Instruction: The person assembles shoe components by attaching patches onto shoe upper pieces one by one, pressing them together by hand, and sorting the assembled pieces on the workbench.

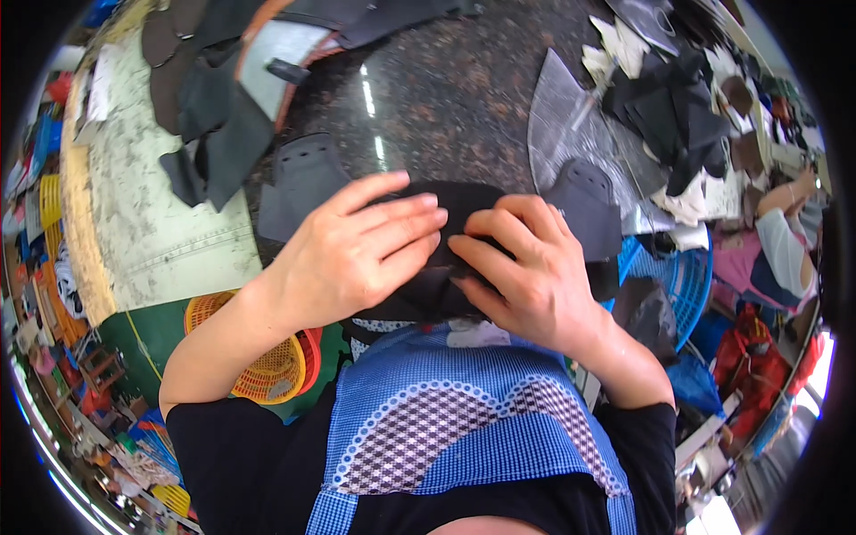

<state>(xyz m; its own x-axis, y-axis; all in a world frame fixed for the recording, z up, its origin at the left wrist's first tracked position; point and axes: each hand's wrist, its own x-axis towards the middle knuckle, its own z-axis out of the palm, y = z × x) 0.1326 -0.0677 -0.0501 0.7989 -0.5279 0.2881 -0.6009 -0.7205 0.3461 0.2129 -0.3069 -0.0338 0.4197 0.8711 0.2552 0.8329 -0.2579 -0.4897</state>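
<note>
A black, soft-looking piece lies at the table's near edge under both my hands. Dark grey flaps, each with a row of small holes like lace holes, show beside it: the left flap and the right flap. They look like parts of a shoe upper; whether they join the black piece is hidden. My left hand rests flat across the black piece, fingers stretched out and pointing right. My right hand has its fingers curled, with fingertips and thumb closed on the black material close to the left fingertips.
Dark sheet scraps lie on a pale board at the left. Clear plastic and black offcuts cover the right side. A yellow basket stands below the left edge, a blue basket at the right. A person is at far right.
</note>
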